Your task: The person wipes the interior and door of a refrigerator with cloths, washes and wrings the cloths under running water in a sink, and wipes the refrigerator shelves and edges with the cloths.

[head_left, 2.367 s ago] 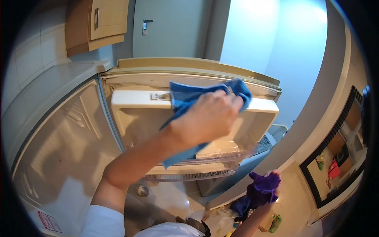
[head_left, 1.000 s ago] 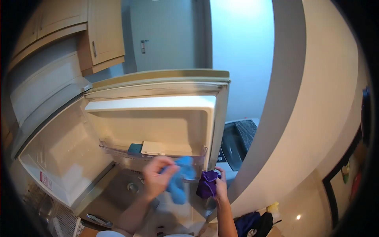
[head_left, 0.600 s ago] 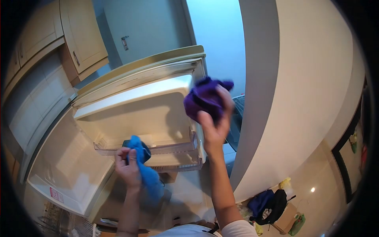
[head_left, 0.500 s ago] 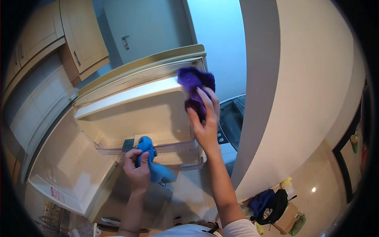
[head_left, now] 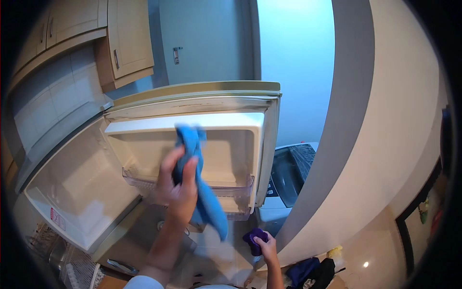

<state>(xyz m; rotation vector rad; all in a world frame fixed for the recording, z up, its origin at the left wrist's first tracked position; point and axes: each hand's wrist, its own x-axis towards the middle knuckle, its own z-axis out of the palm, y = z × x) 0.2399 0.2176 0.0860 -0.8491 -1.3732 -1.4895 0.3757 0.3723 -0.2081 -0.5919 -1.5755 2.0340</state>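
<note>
Rising, the left hand (head_left: 179,195) is pinching a limp blue cloth (head_left: 208,204), leaving its end dangling; the lowered right hand (head_left: 269,248) is clutching a bunched purple cloth (head_left: 254,241).

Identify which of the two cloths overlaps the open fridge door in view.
The blue cloth, in the left hand, seen against the door; the purple cloth, in the right hand, is lower and clear of it.

The blue cloth (head_left: 204,197) hangs bunched and blurred; the purple cloth (head_left: 254,241) is crumpled, lower down.
</note>
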